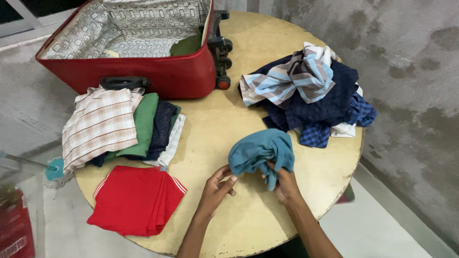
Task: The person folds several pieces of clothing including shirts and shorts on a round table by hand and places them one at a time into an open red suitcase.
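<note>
Where the round wooden worktop [224,138] meets its left edge, one red folded garment [136,199] lies flat, and just behind it sits a stack of folded clothes [122,126]: a checked shirt on top, then green, dark blue and white layers, at least four, though the lower ones are mostly covered. Behind the stack one open red suitcase [143,48] stands, its far end cut off by the frame; something green lies inside. Nearer, the left hand [217,186] has its fingers loosely curled at the lower edge of one crumpled teal garment [260,153], and the right hand [286,184] pinches its hanging fold. Further right lies a loose heap of clothes [311,95], striped and dark blue pieces tangled beyond counting.
</note>
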